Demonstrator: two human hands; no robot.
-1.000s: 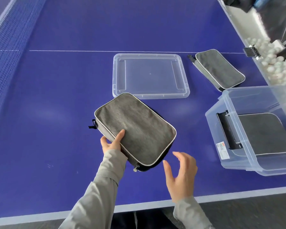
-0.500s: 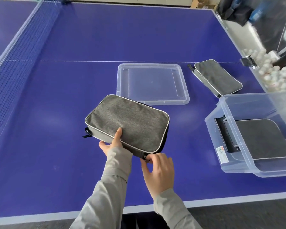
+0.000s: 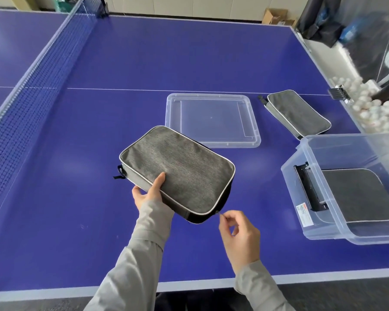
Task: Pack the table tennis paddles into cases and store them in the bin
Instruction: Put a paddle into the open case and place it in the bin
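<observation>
**Zipper pull pinched at the case corner: risks while closing**

The grey case is held tilted above the blue table, just to the left of the clear bin, which serves as the landmark here. The left hand grasps the case by its long near edge, thumb on the top face and fingers underneath. The right hand is pinched on the small zipper pull at the case's near corner, the corner closest to the bin. No paddle is visible; whether one is inside cannot be told.

Several failures are judged possible from here. If the pull is drawn at an angle to the zipper track, the slider may jam at the rounded corner, or fabric may be caught in the teeth. Because the case is supported along one edge only, it may be twisted or dragged out of the left hand by a firm tug. If the zipper is left partly open, the contents could slide out when the case is carried to the bin.

One case already lies flat inside the bin. Another case rests on the table beyond the bin, and the clear lid lies beyond and to the left of it, well clear of both hands.
</observation>
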